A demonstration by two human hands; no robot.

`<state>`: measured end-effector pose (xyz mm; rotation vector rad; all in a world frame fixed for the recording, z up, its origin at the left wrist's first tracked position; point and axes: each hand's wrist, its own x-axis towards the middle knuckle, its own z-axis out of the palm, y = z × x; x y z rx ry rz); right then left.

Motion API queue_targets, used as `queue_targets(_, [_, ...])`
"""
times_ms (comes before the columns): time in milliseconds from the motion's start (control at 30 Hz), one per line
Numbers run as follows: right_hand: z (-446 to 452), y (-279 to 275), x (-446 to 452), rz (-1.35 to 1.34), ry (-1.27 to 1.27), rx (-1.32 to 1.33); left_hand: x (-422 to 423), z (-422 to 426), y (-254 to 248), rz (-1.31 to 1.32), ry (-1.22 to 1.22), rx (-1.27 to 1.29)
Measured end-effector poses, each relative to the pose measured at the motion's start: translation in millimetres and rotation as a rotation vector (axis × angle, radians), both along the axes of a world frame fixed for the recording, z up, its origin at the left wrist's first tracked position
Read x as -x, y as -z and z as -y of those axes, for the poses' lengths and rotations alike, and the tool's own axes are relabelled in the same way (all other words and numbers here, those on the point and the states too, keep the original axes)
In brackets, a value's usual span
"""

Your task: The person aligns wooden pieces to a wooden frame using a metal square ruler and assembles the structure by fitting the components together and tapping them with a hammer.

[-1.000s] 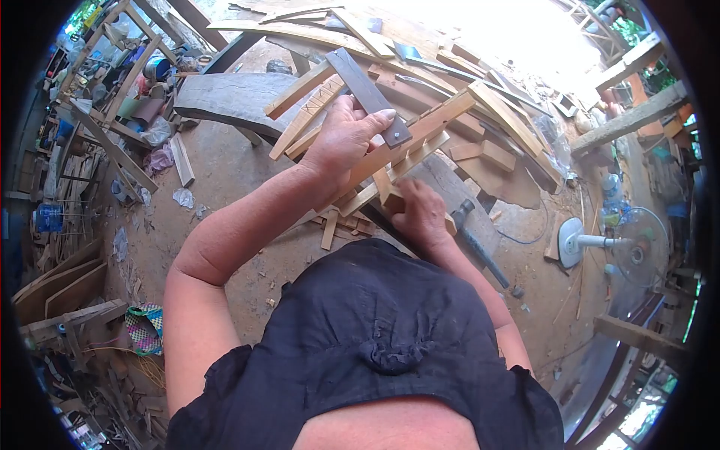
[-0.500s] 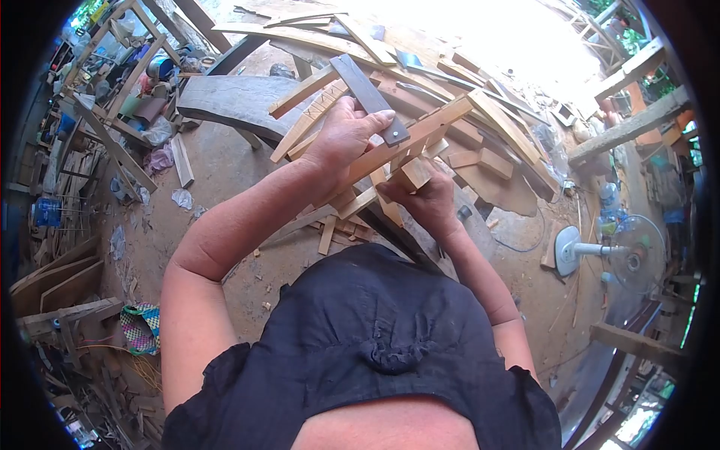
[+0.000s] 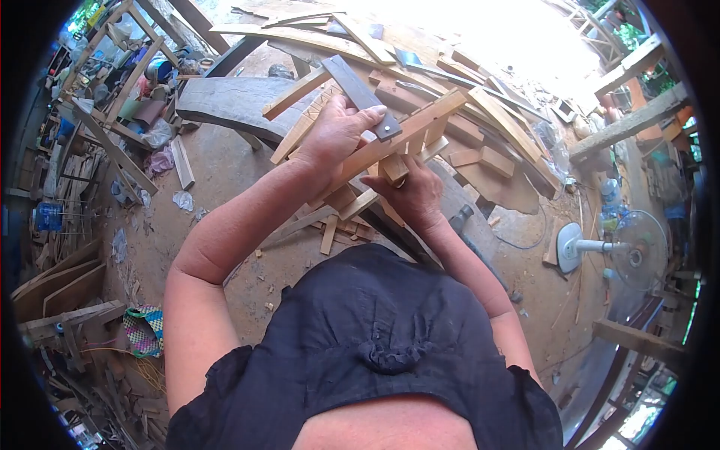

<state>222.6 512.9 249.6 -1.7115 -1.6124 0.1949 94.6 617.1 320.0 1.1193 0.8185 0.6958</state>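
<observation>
Near the middle of the head view, my left hand (image 3: 334, 135) is closed around a square. It has a dark flat arm (image 3: 360, 94), with a small bright pin near its lower end, and a pale wooden arm (image 3: 296, 91) going off to the left. The dark arm's lower end overlaps a long light wooden rail (image 3: 429, 124); I cannot tell whether they touch. Just below the rail, my right hand (image 3: 416, 191) is closed around a short wooden piece (image 3: 394, 166) that meets the rail. The fingers' far sides are hidden.
Behind my hands lies a pile of wooden strips and offcuts (image 3: 510, 131). A thick dark plank bench (image 3: 225, 97) stands to the left. To the right is a fan (image 3: 636, 259) on a white base. Wood scraps and clutter line the left side.
My right hand has shifted left and up along the wooden pieces, uncovering a dark tool behind its wrist. My left hand and the square have moved slightly left. The rail has shifted slightly left too.
</observation>
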Motion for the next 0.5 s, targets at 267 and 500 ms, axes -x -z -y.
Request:
queue_targets(267, [-14.2,1.5,6.4,0.027,0.068,0.122,3.5,-18.9,1.9,0.002,-0.013,-0.047])
queue_targets(500, [-21.7,7.6,5.7,0.016,0.073,0.111,3.4,-27.7,-2.4,-0.040,-0.003,0.011])
